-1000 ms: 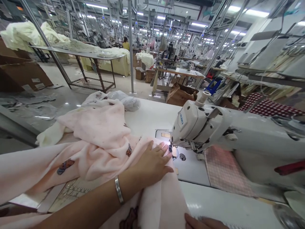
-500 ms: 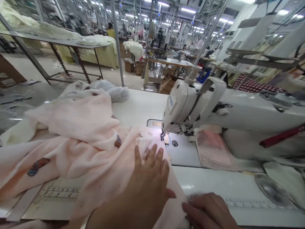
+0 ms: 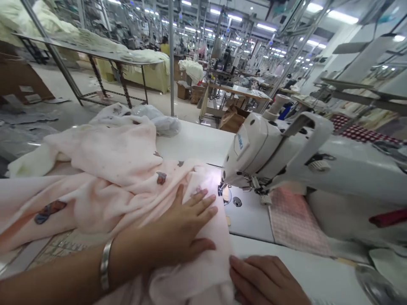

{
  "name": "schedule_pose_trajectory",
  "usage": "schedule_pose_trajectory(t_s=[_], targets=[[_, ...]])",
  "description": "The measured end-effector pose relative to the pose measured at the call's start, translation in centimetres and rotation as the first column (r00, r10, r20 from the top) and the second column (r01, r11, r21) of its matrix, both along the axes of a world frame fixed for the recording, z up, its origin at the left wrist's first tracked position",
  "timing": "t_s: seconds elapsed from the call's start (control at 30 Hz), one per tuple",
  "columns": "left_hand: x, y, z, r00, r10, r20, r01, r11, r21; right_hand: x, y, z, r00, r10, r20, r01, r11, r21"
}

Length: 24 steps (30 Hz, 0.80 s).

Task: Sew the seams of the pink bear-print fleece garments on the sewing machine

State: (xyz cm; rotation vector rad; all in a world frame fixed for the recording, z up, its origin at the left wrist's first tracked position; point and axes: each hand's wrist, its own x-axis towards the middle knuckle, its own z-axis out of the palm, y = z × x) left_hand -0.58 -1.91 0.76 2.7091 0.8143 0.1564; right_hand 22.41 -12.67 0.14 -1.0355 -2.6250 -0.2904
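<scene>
Soft pink fabric (image 3: 110, 146) with small brown and grey printed figures spreads over the left of the sewing machine bed, its right edge running under the needle and presser foot (image 3: 220, 189). My left hand (image 3: 187, 224) lies flat on the fabric just in front of the foot, fingers spread, a silver bangle on its wrist. Closer to me, my right hand (image 3: 265, 277) is closed at the fabric's right edge, thumb and fingers together on it. Part of its grip is hidden. The white sewing machine (image 3: 254, 148) lights the stitching spot.
A pink checked cloth (image 3: 294, 220) lies under the machine arm. Behind the fabric sits a clear plastic bag (image 3: 167, 123). A metal-framed table (image 3: 95, 53) with pale yellow cloth stands at the back left, and cardboard boxes (image 3: 233, 118) are on the floor beyond.
My left hand has turned so its fingers point more to the right, and its forearm now comes in from the left. My right hand stays at the fabric edge. The view has shifted slightly left.
</scene>
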Motion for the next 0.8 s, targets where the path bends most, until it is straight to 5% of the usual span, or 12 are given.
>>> schedule_pose_trajectory(t_s=[0.27, 0.57, 0.67, 0.8], targets=[[0.2, 9.0, -0.9, 0.962, -0.23, 0.145, 0.212, 0.969, 0.129, -1.1, 6.1, -0.2, 0.992, -0.003, -0.124, 0.0, 1.0, -0.018], [1.8, 16.3, -0.3, 0.981, -0.185, -0.053, 0.193, 0.95, 0.246, -0.4, 10.2, -1.5, 0.991, -0.136, 0.007, 0.136, 0.991, -0.011], [1.9, 15.4, -0.1, 0.989, -0.115, -0.088, 0.136, 0.944, 0.301, -0.7, 9.7, -0.8, 0.985, -0.173, -0.017, 0.173, 0.985, -0.024], [1.8, 8.1, -1.2, 0.982, 0.182, -0.053, -0.157, 0.939, 0.306, -0.9, 7.4, 0.1, 0.985, -0.171, -0.034, 0.171, 0.985, 0.007]])
